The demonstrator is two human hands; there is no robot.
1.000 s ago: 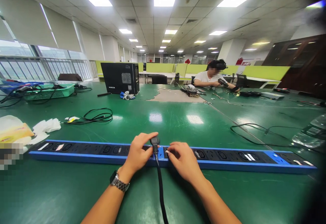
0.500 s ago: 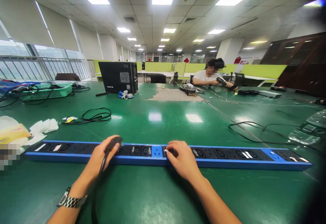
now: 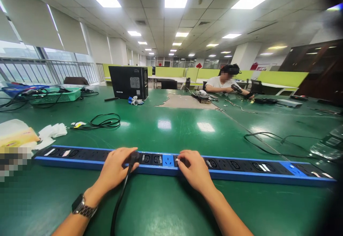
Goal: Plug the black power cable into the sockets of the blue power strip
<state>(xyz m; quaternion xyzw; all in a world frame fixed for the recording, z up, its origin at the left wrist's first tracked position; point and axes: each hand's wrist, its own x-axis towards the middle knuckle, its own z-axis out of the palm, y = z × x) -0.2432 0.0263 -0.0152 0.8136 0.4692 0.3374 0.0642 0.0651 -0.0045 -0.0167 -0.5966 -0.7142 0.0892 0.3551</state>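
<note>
While a plug (image 3: 135, 156) is pinched by the left fingers (image 3: 125, 151) at the blue strip (image 3: 241, 177), its fit and anything held by the half-open right fingers (image 3: 189, 155) can't be told.

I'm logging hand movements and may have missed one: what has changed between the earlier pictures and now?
The left hand and the black plug in its grip have moved left along the power strip, away from its middle blue section, after going farther left and coming partway back. The plug wasn't let go; whether it is seated can't be told. The right hand and strip stayed put.
</note>
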